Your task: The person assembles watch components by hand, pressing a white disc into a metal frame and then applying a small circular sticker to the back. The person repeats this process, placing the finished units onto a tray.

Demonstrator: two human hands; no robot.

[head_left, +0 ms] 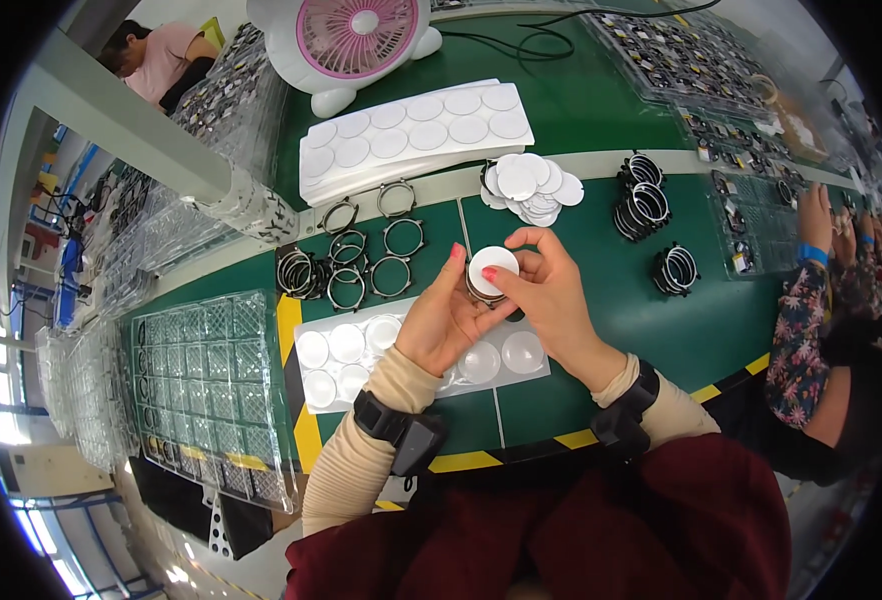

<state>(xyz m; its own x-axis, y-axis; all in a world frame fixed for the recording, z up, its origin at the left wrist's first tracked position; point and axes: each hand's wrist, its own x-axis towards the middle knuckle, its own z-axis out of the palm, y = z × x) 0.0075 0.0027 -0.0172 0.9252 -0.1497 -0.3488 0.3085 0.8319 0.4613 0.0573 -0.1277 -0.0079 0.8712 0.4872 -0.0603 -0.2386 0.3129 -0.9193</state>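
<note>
Between my two hands is a dark watch-case-like ring with a round white disc (491, 268) lying over its face. My left hand (435, 328) grips the ring from the left, thumb along its edge. From the right, my right hand (559, 308) has its thumb on the disc and its fingers curled around the far edge. Beneath my hands lies a sheet of round translucent film pieces (345, 343), partly hidden by my left hand and wrist. Several dark rings (391, 276) lie flat to the left. A loose heap of white discs (533, 190) sits just beyond my hands.
Stacked dark rings (645, 204) stand at the right, with a smaller stack (675, 270) nearer. White sheets of round stickers (416, 140) lie below a pink-and-white fan (363, 38). A clear compartment tray (211, 372) overhangs the left edge. A co-worker's hand (815, 222) is at far right.
</note>
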